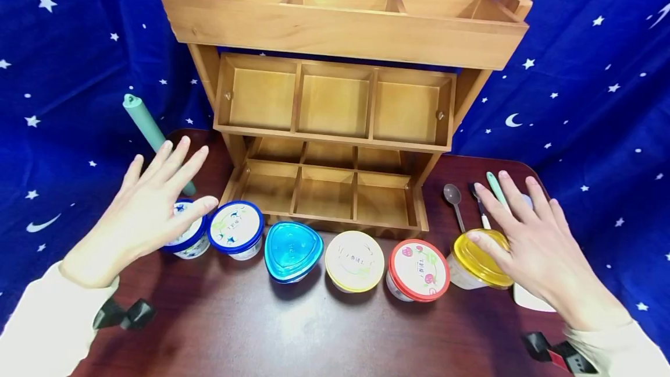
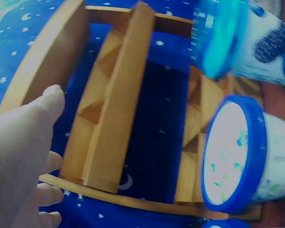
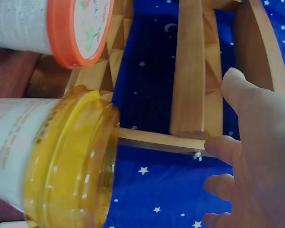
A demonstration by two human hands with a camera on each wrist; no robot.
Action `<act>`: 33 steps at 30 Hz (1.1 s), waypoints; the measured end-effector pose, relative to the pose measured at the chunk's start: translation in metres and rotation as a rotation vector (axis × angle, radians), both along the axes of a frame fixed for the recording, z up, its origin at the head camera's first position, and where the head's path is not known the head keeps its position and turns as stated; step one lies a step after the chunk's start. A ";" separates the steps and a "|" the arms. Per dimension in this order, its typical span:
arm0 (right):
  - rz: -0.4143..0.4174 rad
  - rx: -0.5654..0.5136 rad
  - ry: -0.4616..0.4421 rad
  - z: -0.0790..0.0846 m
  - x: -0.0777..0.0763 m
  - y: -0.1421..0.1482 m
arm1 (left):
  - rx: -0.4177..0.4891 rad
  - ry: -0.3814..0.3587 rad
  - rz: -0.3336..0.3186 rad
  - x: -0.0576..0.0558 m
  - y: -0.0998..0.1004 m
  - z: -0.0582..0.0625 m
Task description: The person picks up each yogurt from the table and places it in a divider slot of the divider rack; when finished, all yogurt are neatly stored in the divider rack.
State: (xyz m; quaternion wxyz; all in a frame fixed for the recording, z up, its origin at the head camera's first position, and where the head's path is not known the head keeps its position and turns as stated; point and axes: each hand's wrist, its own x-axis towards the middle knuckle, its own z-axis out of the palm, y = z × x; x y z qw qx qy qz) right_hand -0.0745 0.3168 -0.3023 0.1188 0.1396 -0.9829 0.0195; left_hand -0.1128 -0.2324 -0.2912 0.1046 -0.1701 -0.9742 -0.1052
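My left hand point(image 1: 149, 208) hovers with spread, straight fingers over the far-left tub with a blue lid point(image 1: 184, 244), partly hiding it. Beside that stands a second blue-lidded tub point(image 1: 237, 226). Rightward along the row come a tub with a clear blue three-sided lid point(image 1: 293, 252), one with a pale yellow lid point(image 1: 355, 262) and one with a red lid point(image 1: 419, 270). Near the row's right end, my right hand point(image 1: 539, 249) is spread above a tub with a clear yellow lid point(image 1: 467, 256), overlapping its edge. Neither hand holds anything.
Behind the tubs stands a tiered wooden rack point(image 1: 340, 28) with divided trays. A green rod point(image 1: 146, 124) leans at the left. At the right lie a grey spoon point(image 1: 452, 194), a green-handled tool point(image 1: 494, 185) and a white flat object point(image 1: 531, 300). A blue starry cloth point(image 1: 591, 74) hangs behind.
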 end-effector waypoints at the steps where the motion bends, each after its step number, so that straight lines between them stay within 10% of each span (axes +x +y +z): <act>1: 0.003 -0.003 0.006 0.001 0.001 -0.001 | 0.029 -0.009 -0.004 -0.001 0.000 0.002; 21: 0.070 -0.081 0.075 0.005 0.011 -0.001 | 0.393 -0.085 -0.021 -0.024 0.004 0.030; 33: -0.005 -0.251 0.023 -0.027 0.019 0.009 | 0.970 -0.160 0.115 -0.075 0.016 0.040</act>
